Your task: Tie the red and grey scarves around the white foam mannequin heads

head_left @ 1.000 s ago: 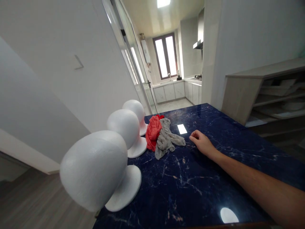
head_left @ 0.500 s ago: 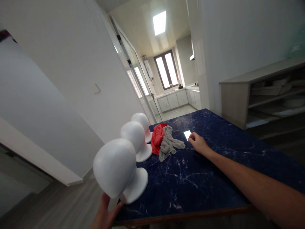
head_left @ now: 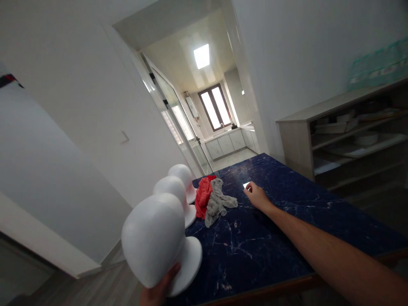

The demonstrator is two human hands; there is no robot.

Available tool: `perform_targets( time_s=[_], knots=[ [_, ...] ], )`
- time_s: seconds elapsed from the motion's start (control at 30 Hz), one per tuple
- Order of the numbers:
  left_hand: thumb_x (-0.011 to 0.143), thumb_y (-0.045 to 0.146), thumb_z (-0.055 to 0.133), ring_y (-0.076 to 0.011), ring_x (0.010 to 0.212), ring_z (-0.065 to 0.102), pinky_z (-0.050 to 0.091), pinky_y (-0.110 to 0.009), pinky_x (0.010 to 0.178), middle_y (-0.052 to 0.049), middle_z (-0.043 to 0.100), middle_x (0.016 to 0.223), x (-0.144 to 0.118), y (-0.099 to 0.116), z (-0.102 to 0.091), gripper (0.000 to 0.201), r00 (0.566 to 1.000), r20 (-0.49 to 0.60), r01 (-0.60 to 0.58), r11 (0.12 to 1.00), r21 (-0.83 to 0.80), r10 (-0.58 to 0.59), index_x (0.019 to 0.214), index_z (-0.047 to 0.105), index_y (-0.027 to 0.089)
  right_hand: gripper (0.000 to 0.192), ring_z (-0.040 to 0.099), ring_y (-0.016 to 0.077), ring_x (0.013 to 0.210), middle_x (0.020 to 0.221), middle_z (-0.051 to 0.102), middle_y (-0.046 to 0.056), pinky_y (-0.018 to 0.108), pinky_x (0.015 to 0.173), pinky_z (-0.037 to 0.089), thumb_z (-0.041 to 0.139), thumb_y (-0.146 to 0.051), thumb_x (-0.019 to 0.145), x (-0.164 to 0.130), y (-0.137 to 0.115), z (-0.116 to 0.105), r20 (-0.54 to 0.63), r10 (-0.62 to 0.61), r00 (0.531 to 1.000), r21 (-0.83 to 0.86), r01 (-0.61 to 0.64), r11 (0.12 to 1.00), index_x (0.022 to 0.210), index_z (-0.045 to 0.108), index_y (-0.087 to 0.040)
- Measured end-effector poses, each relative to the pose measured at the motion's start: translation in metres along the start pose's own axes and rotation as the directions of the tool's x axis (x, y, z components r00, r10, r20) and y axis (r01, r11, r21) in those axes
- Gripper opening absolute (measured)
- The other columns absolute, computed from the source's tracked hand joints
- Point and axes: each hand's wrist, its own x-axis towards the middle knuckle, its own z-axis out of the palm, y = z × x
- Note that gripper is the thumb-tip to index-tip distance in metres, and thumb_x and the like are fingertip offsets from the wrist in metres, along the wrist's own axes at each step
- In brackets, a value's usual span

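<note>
Nearest white foam head (head_left: 153, 240) sits tilted at the near-left table (head_left: 287, 238) corner; left hand (head_left: 158, 290) grips it from below. Right hand (head_left: 256, 196) rests loosely curled, holding nothing, near grey cloth (head_left: 217, 202) and red cloth (head_left: 202, 196). Two more foam heads (head_left: 176, 191) farther left.

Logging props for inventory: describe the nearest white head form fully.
The nearest white head form is a smooth, matte, faceless foam-like dome on a short neck with a round flared base. It sits tilted at the near left corner of the dark blue marble table. The left hand grips it from below.
</note>
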Motion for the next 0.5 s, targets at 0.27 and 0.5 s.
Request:
perform_targets(
  time_s=[0.27, 0.5],
  knots=[
    [0.065, 0.057, 0.088, -0.0355, 0.118, 0.071, 0.057, -0.047, 0.104, -0.017, 0.076, 0.127, -0.046, 0.115, 0.131, 0.074, 0.925, 0.352, 0.011, 0.912, -0.410, 0.146, 0.124, 0.071, 0.016, 0.013, 0.059, 0.0181, 0.066, 0.070, 0.064, -0.001, 0.028, 0.063, 0.037, 0.058, -0.035, 0.085, 0.003, 0.005, 0.000, -0.003, 0.023, 1.000, 0.010, -0.023, 1.000, 0.080, 0.058, -0.024],
    [0.077, 0.048, 0.086, -0.0318, 0.131, 0.064, 0.048, -0.049, 0.114, -0.018, 0.067, 0.141, -0.013, 0.168, 0.230, 0.080, 0.833, 0.244, -0.345, 0.812, -0.470, 0.496, 0.143, 0.056, 0.017, 0.028, 0.063, 0.0206, 0.072, 0.075, 0.068, 0.002, 0.029, 0.065, 0.042, 0.051, -0.048, 0.090, 0.009, 0.004, -0.009, -0.049, 0.033, 0.998, 0.035, -0.031, 0.999, 0.083, 0.060, -0.023]
  ],
)
